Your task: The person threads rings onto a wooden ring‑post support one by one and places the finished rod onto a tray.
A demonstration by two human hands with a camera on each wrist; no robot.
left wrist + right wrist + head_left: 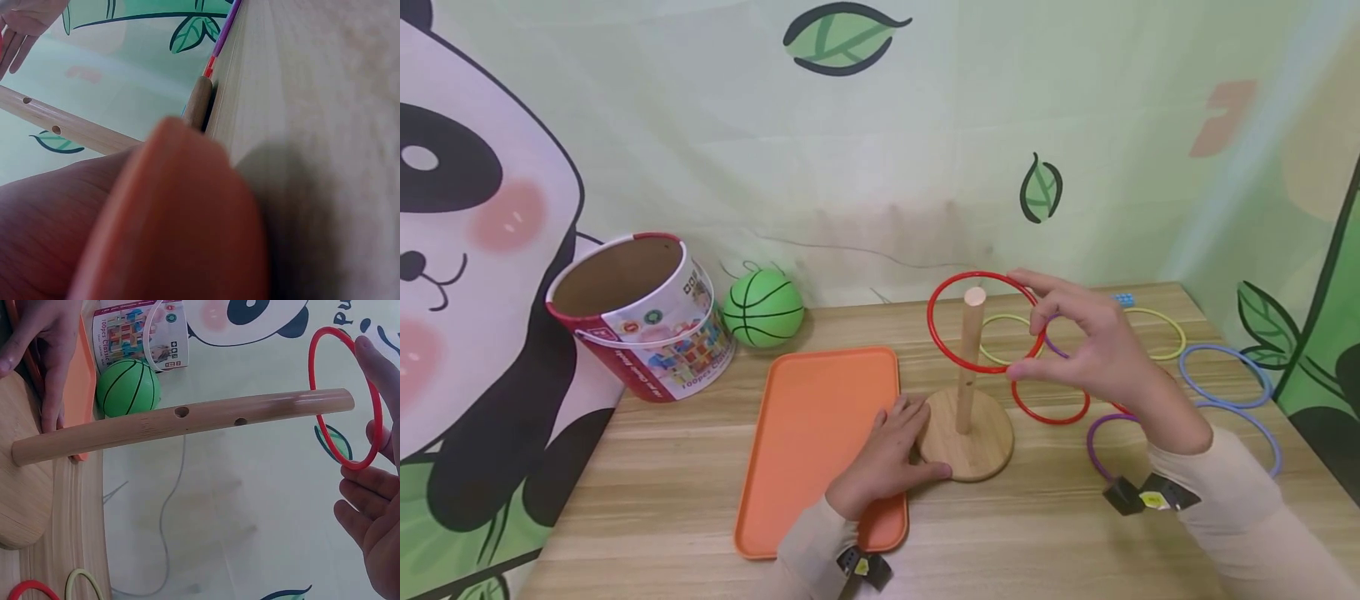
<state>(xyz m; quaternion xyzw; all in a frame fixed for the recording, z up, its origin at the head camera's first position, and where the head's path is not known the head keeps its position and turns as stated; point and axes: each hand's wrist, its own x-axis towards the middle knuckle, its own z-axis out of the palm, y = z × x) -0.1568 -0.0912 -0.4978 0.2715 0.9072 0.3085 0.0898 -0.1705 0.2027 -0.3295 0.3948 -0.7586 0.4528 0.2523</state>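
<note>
We saw the red ring [930, 321] around the top of the upright wooden peg [971, 342], its side held between the widely spread thumb and fingers of the right hand [1090, 342]. The left hand [891, 446] rested loosely open against the peg's round base [985, 450], gripping nothing. Left of the base we saw an orange tray [820, 433], and behind that a green ball [765, 308] beside a bucket [662, 358].
</note>
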